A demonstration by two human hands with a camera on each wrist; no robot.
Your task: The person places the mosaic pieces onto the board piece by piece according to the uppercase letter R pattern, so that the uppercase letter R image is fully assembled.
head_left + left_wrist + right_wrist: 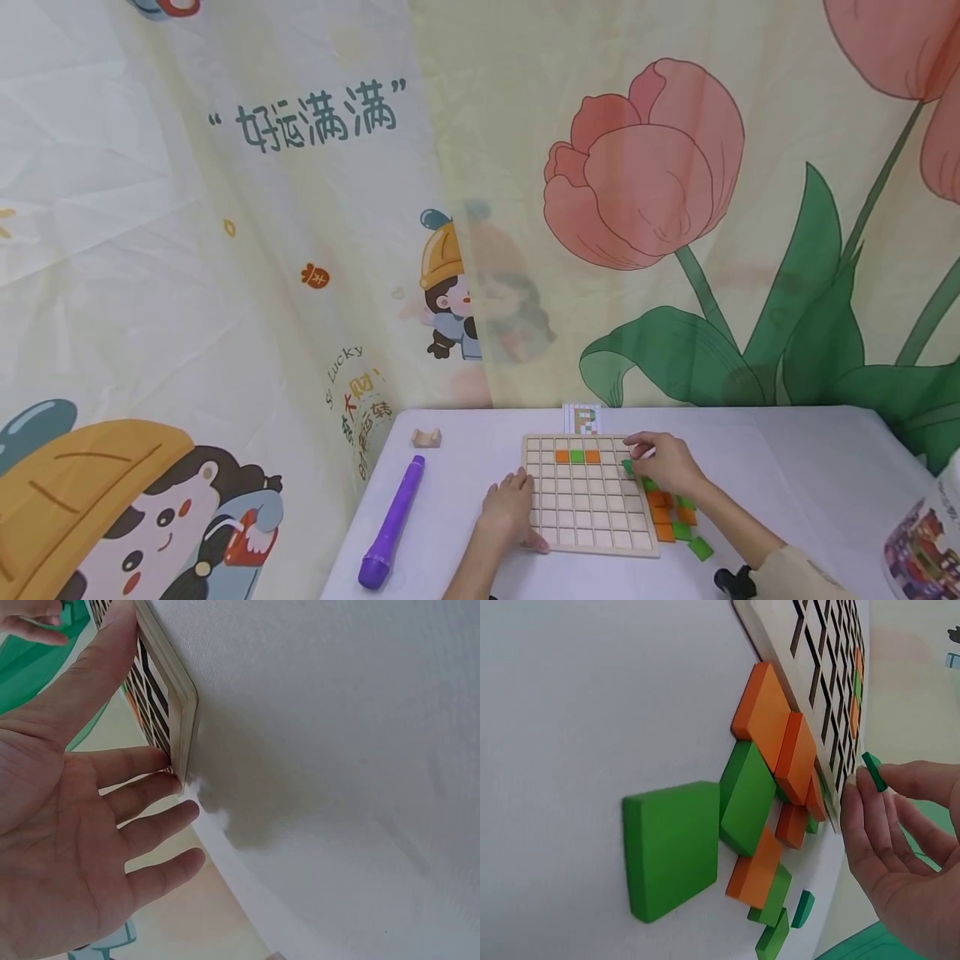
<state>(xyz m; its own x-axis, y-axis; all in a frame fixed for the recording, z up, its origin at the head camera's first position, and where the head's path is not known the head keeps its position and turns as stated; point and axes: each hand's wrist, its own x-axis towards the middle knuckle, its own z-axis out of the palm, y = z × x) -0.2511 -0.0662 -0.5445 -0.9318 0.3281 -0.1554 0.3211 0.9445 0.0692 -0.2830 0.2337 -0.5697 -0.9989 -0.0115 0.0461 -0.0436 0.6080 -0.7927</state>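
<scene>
A wooden grid board [585,508] lies on the table, with an orange tile [562,457], a green tile [577,457] and another orange tile [592,457] side by side in one row near its far edge. My left hand [508,510] rests at the board's near left corner, its fingers fairly straight along the side and the thumb on the near edge. Between thumb and fingertips my right hand [670,463] pinches a small green tile [874,772], held over the board's far right part. Loose orange and green tiles [676,851] lie along the board's right side, some overlapping.
A card with a coloured grid pattern [583,419] is behind the board. To the left lie a purple microphone-shaped object [392,525] and a small wooden piece [426,438]. A white container with a printed label [922,533] is at the far right. Printed curtains [510,167] hang behind the table.
</scene>
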